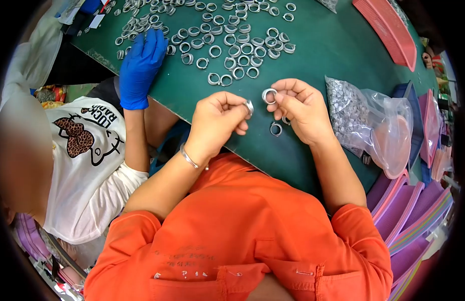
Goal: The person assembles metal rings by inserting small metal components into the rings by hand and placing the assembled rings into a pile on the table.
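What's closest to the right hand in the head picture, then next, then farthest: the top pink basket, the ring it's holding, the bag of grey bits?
1. Ring: in the right hand.
2. Bag of grey bits: just right of it.
3. Pink basket: far right, up top.

Shiny metal rings, smooth tabletop, glossy plastic bag, matt orange cloth shirt

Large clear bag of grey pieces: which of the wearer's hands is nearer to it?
Right. The right hand is close beside the bag; the left hand is farther away, beyond the right one.
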{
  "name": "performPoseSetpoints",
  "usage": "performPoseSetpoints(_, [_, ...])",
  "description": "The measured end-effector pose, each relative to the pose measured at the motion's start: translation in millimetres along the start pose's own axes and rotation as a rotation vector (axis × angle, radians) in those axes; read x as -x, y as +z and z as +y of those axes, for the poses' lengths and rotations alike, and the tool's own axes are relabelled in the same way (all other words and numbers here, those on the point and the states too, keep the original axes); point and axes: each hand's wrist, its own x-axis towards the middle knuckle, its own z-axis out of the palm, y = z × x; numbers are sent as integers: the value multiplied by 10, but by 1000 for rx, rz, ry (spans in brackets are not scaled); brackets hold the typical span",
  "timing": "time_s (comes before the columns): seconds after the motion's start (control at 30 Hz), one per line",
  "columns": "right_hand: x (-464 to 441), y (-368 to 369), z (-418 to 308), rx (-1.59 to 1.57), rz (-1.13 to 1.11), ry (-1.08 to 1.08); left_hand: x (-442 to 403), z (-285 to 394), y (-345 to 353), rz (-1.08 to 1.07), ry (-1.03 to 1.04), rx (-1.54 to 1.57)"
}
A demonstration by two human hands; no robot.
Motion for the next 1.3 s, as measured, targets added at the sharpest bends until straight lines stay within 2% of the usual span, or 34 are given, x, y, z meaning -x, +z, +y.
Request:
performPoseSetpoints(0.07, [30,-37,14,-57,2,6,-25,-124,-26,30,436,-598])
performPoseSetpoints(0.1, [46,-38,4,-133,-16,10,15,-58,0,43,589,-902])
performPoseSetpoints(0.13, [63,-42,2,-208,-36,13,13,-82,-13,40,589,-901])
performPoseSetpoints(0.2, [82,-62,5,-216,-35,26,-12,-126,-40,-35,756,-1200])
performPoseSetpoints(0.27, [108,-70,-6,-223,-36,37,-4,-114,-14,-45,762,-1195])
performPoseSetpoints(0.33, [141,-51,-54,-193,5,102,9,-74,30,-49,631,-989])
performPoseSetpoints(0.37, [143,-50,-68,-192,6,102,25,-46,66,-50,631,-987])
performPoseSetpoints(0.43, [150,-60,-86,-283,-96,175,65,-7,153,-92,738,-732])
performPoseSetpoints(0.47, [154,-70,-82,-283,-98,175,63,-7,174,-90,739,-732])
performPoseSetpoints(0.53, [147,-91,-66,-296,-148,177,47,-11,196,-189,894,-730])
performPoseSetpoints(0.57, [147,-87,-61,-291,-156,172,45,-32,182,-238,884,-677])
performPoseSetpoints(0.63, [169,-63,-41,-30,-170,137,54,-64,175,-205,875,-690])
performPoseSetpoints(0.67, [180,-36,-58,-31,-178,139,59,-74,169,-174,855,-704])
performPoseSetpoints(0.77, [169,32,-182,376,-287,157,53,-103,69,-83,844,-753])
performPoseSetpoints(0.8, [93,27,-165,376,-291,157,51,-109,39,-39,856,-788])
performPoseSetpoints(0.87, [-126,18,-81,1087,-10,-556,54,-106,-54,6,861,-918])
performPoseSetpoints(0.9, [-234,44,-50,1139,28,-646,20,-131,-106,6,897,-1065])
performPoseSetpoints(0.93, [-310,57,-11,1137,27,-643,0,-139,-131,8,934,-1213])
performPoseSetpoints(1.0, [-423,69,69,1310,49,-799,12,-101,-96,6,874,-1174])
performPoseSetpoints(1.07, [-446,19,75,1303,52,-832,-28,-36,-90,33,883,-1137])
performPoseSetpoints(1.13, [-396,-39,66,1028,7,-687,-163,40,-74,203,1036,-1133])
performPoseSetpoints(1.17, [-347,-48,34,940,-4,-567,-274,70,-74,273,1097,-1177])
performPoseSetpoints(1.2, [-297,-48,11,942,0,-555,-373,96,-78,340,1157,-1220])
performPoseSetpoints(1.3, [-168,-73,-3,791,-13,-467,-516,147,-60,358,1068,-1363])
